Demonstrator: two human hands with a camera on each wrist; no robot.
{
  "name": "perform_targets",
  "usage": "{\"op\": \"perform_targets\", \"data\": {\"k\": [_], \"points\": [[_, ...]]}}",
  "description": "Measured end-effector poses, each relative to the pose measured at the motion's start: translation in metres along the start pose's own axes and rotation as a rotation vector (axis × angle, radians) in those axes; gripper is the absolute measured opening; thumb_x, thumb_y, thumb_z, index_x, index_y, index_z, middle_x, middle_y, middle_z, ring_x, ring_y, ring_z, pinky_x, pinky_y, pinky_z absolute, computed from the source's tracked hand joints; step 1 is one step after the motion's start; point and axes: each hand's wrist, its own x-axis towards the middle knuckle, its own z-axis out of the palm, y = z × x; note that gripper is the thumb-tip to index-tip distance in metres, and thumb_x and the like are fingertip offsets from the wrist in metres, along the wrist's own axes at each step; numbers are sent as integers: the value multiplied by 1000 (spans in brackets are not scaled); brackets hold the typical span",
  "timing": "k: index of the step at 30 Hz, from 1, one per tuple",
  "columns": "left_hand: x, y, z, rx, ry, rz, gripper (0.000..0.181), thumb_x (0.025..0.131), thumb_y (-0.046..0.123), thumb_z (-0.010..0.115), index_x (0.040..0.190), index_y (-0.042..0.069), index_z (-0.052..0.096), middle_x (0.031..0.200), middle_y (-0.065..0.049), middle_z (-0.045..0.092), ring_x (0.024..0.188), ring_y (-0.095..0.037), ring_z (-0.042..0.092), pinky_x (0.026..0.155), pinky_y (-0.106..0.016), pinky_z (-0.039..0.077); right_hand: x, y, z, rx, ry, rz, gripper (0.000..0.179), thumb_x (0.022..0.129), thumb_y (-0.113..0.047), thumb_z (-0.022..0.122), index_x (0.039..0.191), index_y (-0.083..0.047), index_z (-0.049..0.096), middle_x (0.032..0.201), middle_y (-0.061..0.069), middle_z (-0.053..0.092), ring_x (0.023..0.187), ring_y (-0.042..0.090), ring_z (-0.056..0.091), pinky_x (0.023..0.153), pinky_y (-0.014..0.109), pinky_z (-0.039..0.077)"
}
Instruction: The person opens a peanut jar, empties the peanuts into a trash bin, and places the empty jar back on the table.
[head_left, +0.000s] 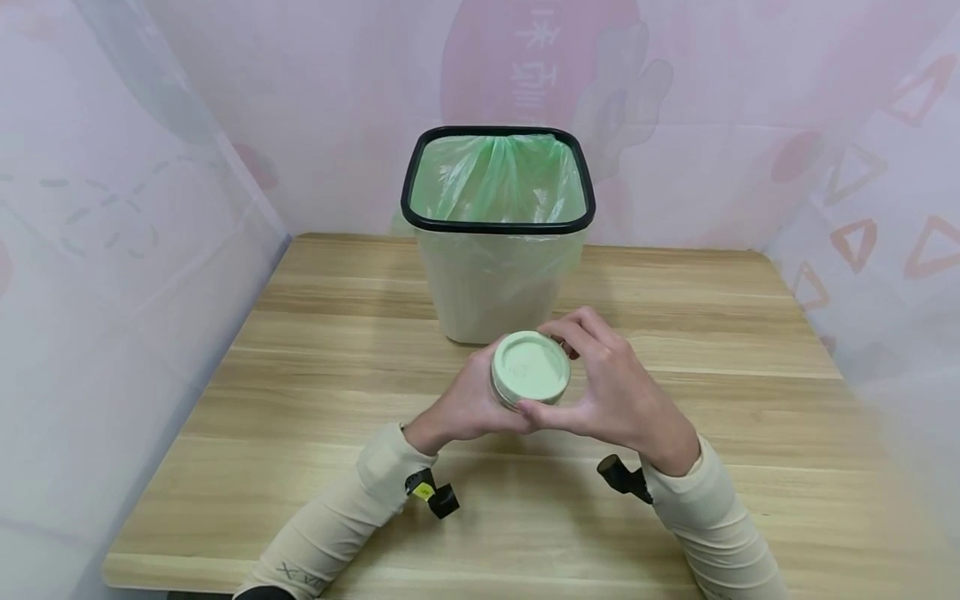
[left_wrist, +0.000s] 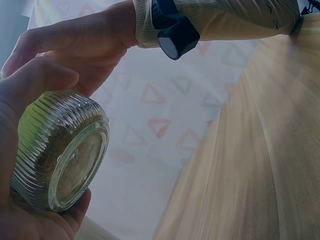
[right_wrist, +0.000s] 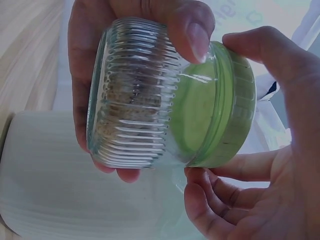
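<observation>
A ribbed glass jar point(right_wrist: 135, 95) with a pale green lid point(head_left: 531, 367) is held up over the table, in front of the bin. My left hand point(head_left: 480, 396) grips the glass body, its thumb and fingers curled round the ribs. My right hand point(head_left: 611, 387) is at the lid, thumb on one side of the rim and fingers on the other. In the right wrist view the lid point(right_wrist: 237, 107) sits on the jar's mouth, and something brownish shows through the glass. The left wrist view shows the jar's round bottom point(left_wrist: 80, 165) tilted toward the camera.
Just behind the hands stands a white bin point(head_left: 495, 283) with a black rim point(head_left: 498, 227) and a green plastic liner point(head_left: 495, 179). The wooden table point(head_left: 322, 400) extends to both sides. Pale printed cloth walls point(head_left: 315, 108) enclose its back and sides.
</observation>
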Motion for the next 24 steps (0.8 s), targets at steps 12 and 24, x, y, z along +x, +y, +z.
{"op": "perform_targets", "data": {"k": [12,24], "points": [[1,-1,2,-2,-14,21,86,71,7,91,147,7,51,136,-12,66,123,-23,64,109,-41,53,0,2,-3,25,24,-30,67,70,-41,93,124,-11,69,116,-1,62,98,8,59,87,27,55],[1,0,3,12,-1,-4,90,70,13,93,149,13,51,136,-5,67,125,-20,63,110,-41,53,0,5,-9,33,59,-52,67,69,-35,93,126,-8,69,116,2,64,96,11,60,82,33,57]]}}
